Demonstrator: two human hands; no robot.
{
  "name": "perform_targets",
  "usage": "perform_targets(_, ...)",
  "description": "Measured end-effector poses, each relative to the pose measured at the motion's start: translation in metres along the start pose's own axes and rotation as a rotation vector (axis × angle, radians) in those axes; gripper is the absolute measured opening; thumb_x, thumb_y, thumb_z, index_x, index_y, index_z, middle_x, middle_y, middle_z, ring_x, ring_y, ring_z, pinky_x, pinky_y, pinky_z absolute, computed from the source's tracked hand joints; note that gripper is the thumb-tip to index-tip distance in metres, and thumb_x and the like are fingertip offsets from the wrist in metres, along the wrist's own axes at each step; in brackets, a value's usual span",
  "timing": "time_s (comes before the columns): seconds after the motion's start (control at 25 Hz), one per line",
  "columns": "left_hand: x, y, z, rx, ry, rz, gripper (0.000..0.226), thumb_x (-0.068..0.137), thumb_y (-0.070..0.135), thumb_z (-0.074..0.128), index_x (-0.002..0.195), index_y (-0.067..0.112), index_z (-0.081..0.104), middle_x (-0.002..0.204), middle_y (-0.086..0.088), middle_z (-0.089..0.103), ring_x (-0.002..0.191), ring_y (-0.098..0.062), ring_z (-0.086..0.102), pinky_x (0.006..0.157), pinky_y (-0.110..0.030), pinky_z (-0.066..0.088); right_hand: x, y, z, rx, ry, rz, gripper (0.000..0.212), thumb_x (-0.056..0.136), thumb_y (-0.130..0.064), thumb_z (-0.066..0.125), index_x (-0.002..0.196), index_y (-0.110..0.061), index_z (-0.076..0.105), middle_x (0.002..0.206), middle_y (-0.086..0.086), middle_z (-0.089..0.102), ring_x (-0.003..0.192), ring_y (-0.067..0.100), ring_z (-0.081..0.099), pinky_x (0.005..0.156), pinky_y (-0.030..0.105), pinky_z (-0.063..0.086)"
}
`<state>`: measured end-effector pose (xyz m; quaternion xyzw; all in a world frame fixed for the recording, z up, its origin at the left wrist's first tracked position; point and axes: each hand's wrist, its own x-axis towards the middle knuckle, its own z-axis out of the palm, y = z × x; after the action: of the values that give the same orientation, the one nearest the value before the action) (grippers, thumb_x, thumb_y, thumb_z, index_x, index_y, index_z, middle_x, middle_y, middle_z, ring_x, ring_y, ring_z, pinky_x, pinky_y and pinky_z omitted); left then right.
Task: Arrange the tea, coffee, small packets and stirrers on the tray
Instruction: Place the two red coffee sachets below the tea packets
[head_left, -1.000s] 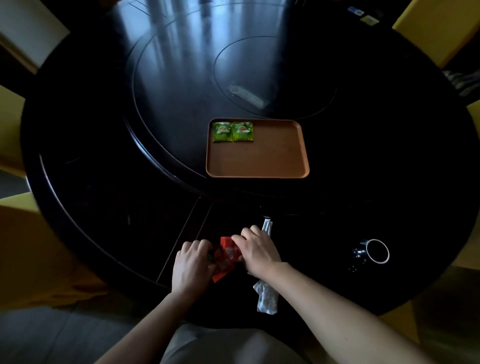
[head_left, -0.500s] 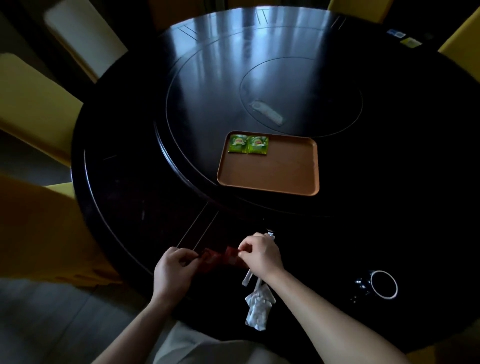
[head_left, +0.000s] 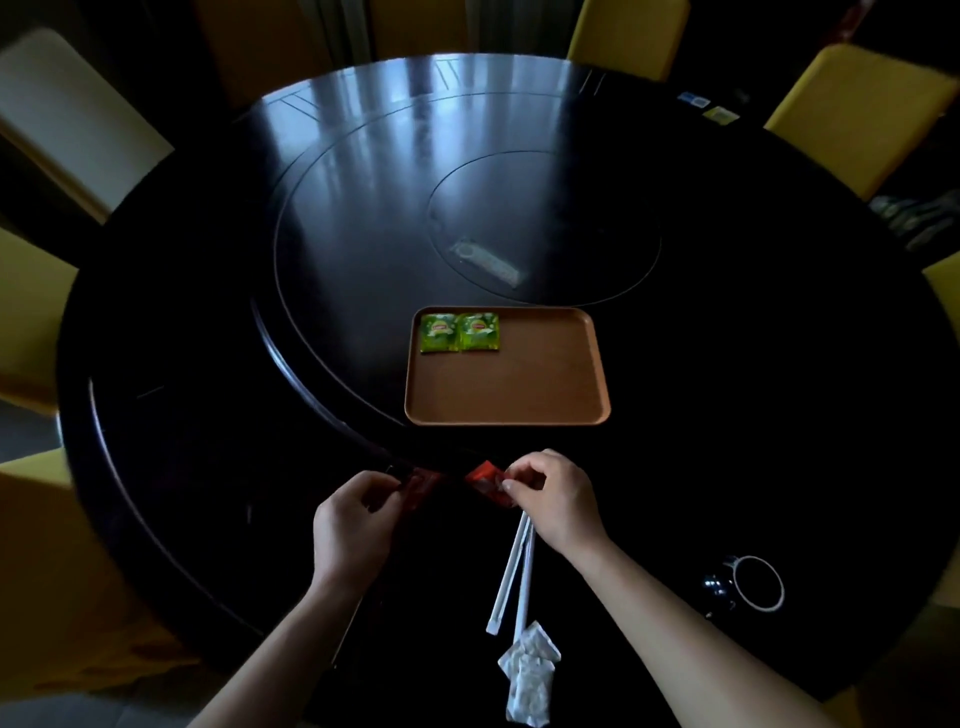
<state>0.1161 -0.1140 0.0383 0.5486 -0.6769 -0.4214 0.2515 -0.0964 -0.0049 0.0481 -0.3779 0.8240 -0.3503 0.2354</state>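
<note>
Both hands have drawn apart since the earlier frames, and the red bundle that sat between them is now two pieces. The left hand (head_left: 356, 525) pinches one red packet (head_left: 418, 482) in curled fingers (head_left: 382, 486), and the right hand (head_left: 558, 499) pinches the other red packet (head_left: 485, 480) between thumb and forefinger. A dark gap shows between them, so they look parted, though the light is too dim to rule out a strip of wrapper still joining them. Both packets are near the front of the desk (head_left: 208, 415), short of the tray (head_left: 519, 384), where two green tea bags (head_left: 460, 332) lie side by side in the far left corner. White stirrers (head_left: 511, 569) lie on the desk below the right wrist, with the small white packets (head_left: 530, 670) at their near end. The red ones are probably the coffee. To place them well, carry them forward, lift them over the rim rather than dragging them across it, and lay them flat in a row beside the tea, square to the tray's edge. Leave bare space for the stirrers and small packets, and mind the mug (head_left: 756, 582) on the right when reaching back.
</note>
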Motion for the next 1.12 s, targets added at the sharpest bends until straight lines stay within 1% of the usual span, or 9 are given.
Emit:
perform_targets(0.12,0.028,0.019,0.012,-0.043,-0.029,0.088,0.01,0.077,0.024,0.082,0.076,0.028,0.073,0.071,0.008,0.073,0.068,-0.006,0.069,0.066,-0.036,0.058,0.022,-0.01,-0.007,-0.007,0.087,-0.01,0.012,0.075,-0.019,0.078,0.074,-0.026,0.068,0.079,-0.007,0.064,0.074,0.004,0.059,0.067,0.013,0.041)
perform_targets(0.28,0.067,0.041,0.026,0.003,-0.02,0.297,0.012,0.076,0.019,0.082,0.075,0.024,0.071,0.073,0.01,0.068,0.07,-0.005,0.066,0.063,-0.028,0.054,0.054,-0.019,-0.019,-0.053,0.176,-0.08,0.016,0.075,-0.013,0.078,0.074,-0.024,0.067,0.079,-0.005,0.062,0.075,0.012,0.06,0.067,0.02,0.043)
perform_targets(0.4,0.097,0.048,0.037,0.131,-0.037,0.359,0.014,0.076,0.013,0.077,0.075,0.024,0.068,0.075,0.01,0.063,0.069,-0.006,0.061,0.062,-0.031,0.05,0.082,-0.025,-0.023,-0.122,0.221,-0.158,0.015,0.075,-0.011,0.078,0.075,-0.023,0.067,0.076,-0.006,0.059,0.073,0.015,0.058,0.064,0.027,0.045)
perform_targets(0.52,0.121,0.053,0.049,0.307,-0.018,0.435,0.005,0.08,0.024,0.066,0.076,0.021,0.065,0.08,0.007,0.062,0.075,-0.016,0.06,0.059,-0.035,0.05,0.109,-0.029,-0.022,-0.175,0.271,-0.247,0.012,0.075,-0.01,0.076,0.077,-0.02,0.069,0.077,-0.003,0.059,0.077,0.018,0.057,0.065,0.032,0.047)
perform_targets(0.64,0.131,0.047,0.059,0.521,-0.063,0.579,0.014,0.082,0.029,0.06,0.076,0.017,0.063,0.081,0.001,0.063,0.077,-0.024,0.059,0.056,-0.036,0.047,0.124,-0.02,-0.02,-0.3,0.292,-0.351,0.01,0.077,-0.008,0.072,0.081,-0.017,0.07,0.081,0.001,0.06,0.082,0.021,0.055,0.068,0.033,0.047)
perform_targets(0.8,0.125,0.03,0.069,0.67,-0.195,0.649,0.008,0.08,0.021,0.074,0.087,0.019,0.073,0.094,-0.002,0.069,0.086,-0.03,0.064,0.068,-0.041,0.05,0.127,0.003,-0.01,-0.421,0.17,-0.392,0.018,0.074,0.003,0.068,0.082,-0.012,0.073,0.084,0.004,0.063,0.084,0.027,0.058,0.069,0.038,0.052)
perform_targets(0.92,0.12,0.02,0.063,0.613,-0.206,0.665,0.018,0.084,0.028,0.061,0.096,0.021,0.074,0.105,-0.001,0.069,0.096,-0.026,0.063,0.078,-0.041,0.051,0.124,0.019,-0.011,-0.372,0.134,-0.344,0.029,0.067,0.011,0.063,0.083,-0.01,0.076,0.089,0.004,0.069,0.088,0.028,0.061,0.074,0.033,0.053)
perform_targets(1.0,0.121,0.016,0.06,0.6,-0.204,0.674,0.022,0.085,0.026,0.059,0.101,0.021,0.073,0.111,-0.003,0.068,0.102,-0.027,0.063,0.084,-0.041,0.052,0.127,0.024,-0.015,-0.325,0.161,-0.274,0.029,0.067,0.011,0.062,0.083,-0.009,0.075,0.089,0.004,0.071,0.088,0.026,0.062,0.076,0.035,0.053)
perform_targets(1.12,0.128,0.019,0.061,0.646,-0.247,0.647,0.031,0.08,0.016,0.073,0.111,0.018,0.071,0.123,-0.013,0.065,0.113,-0.035,0.062,0.092,-0.047,0.052,0.134,0.024,-0.018,-0.32,0.146,-0.232,0.02,0.075,-0.001,0.07,0.091,-0.012,0.075,0.095,0.002,0.072,0.091,0.024,0.062,0.08,0.033,0.053)
